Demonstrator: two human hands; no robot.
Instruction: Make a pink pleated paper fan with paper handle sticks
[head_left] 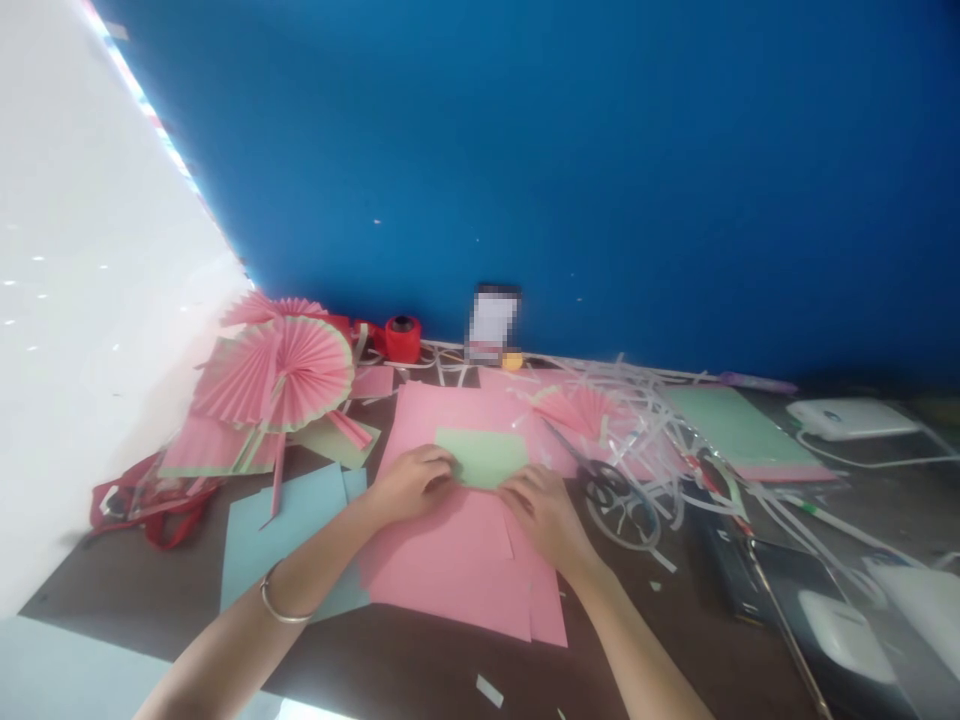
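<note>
A small light green sheet of paper point(489, 455) lies over a stack of pink paper point(457, 565) in the middle of the table. My left hand point(414, 482) holds the left edge of the green sheet with curled fingers. At its lower right corner, my right hand point(538, 505) grips the same sheet between thumb and fingers. Blue paper point(251, 535) lies under my left forearm. Just right of my right hand is a pair of scissors point(621, 505), beside tangled white paper strips point(649, 440).
Pleated pink paper fans point(277, 375) stand at the left, above a red strap point(169, 525). A red tape roll point(403, 340) and a propped phone point(493, 322) are by the blue wall point(540, 150). Green paper point(739, 430), a white power bank point(851, 418) and a dark phone point(802, 575) lie right.
</note>
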